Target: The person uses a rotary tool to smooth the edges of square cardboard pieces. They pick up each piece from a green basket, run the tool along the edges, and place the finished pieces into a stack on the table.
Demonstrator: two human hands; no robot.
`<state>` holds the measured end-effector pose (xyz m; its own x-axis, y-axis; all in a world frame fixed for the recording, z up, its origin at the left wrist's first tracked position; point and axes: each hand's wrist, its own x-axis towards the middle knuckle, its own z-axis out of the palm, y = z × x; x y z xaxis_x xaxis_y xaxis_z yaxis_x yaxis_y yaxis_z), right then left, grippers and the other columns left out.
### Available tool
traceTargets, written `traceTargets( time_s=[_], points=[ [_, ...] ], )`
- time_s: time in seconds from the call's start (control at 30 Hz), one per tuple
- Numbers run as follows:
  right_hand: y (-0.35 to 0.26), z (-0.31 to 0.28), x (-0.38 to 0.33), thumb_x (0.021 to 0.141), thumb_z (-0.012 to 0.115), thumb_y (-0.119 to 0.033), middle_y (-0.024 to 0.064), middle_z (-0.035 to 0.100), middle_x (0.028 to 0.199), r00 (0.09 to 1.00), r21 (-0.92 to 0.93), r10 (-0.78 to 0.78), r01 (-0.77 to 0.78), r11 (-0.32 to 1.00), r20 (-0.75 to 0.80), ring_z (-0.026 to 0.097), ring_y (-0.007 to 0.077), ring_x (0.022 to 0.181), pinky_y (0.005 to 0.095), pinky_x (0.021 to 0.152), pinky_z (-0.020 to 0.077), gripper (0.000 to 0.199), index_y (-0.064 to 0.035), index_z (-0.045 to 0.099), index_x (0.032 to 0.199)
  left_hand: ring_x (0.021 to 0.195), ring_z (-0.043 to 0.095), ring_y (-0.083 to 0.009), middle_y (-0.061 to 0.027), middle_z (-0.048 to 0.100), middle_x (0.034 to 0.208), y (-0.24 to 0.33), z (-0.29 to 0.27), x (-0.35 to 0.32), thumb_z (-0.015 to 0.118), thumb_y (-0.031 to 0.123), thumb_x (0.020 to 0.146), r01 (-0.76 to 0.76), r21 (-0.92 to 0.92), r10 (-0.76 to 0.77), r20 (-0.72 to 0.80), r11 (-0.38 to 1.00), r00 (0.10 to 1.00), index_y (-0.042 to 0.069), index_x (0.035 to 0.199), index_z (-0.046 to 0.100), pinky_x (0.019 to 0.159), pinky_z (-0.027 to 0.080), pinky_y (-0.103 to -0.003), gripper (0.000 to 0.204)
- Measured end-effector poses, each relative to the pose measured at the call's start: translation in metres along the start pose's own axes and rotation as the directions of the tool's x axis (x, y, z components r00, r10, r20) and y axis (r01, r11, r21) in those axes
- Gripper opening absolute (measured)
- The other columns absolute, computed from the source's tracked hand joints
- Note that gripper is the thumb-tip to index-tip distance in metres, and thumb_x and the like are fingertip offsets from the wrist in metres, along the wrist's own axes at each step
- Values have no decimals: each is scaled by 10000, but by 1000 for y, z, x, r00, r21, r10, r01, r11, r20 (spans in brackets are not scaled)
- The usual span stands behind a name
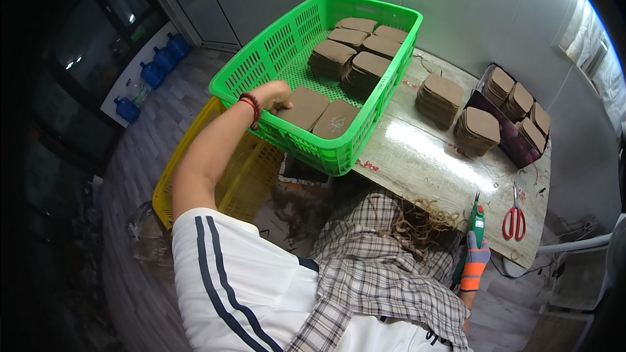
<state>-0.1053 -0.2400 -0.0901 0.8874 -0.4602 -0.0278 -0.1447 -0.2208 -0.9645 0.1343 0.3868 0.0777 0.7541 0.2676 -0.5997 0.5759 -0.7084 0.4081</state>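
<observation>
L hand: your left hand [274, 96] reaches over the near rim of the green basket [261, 58], fingers curled down onto a flat brown card piece [304, 107]; can't tell if it's pinched or just pressed.
R hand: your right hand [475, 262], in a grey/orange glove, is wrapped round a green power tool [476, 221] at the surface edge, tip up.
Card piece: lies flat in the basket's near corner, touching a second piece [336, 118] beside it.
Stacks: brown stacks [355, 52] fill the basket's far end; more stacks [460, 111] sit on the surface [417, 156].
How: square the piece vs. its neighbour, keep it flat, edges aligned w/ the basket wall.
Watch: basket overhangs the surface edge, so don't lean on the rim. Keep the tool away from the red scissors [514, 216].
</observation>
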Motion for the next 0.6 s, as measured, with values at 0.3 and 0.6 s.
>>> traceTargets(
  time_s=[0.3,0.6],
  points=[
    [6,-2,-2,814,705,-173,33,617,735,1000,55,17,-16,998,-11,520,72,643,228,573,437,232,33,610,862,907,637,-293,-178,635,1043,36,10,-31,465,189,911,-201,756,364,-52,623,930,-10,1097,597,797,489,-429,303],
    [-29,2,-16,795,721,-175,21,614,719,999,-74,38,-41,996,-34,519,70,628,235,561,422,228,12,625,884,1028,526,-153,-59,596,1160,48,22,-12,457,236,948,-552,261,476,303,792,826,34,1202,560,930,387,-289,340]
  ],
)
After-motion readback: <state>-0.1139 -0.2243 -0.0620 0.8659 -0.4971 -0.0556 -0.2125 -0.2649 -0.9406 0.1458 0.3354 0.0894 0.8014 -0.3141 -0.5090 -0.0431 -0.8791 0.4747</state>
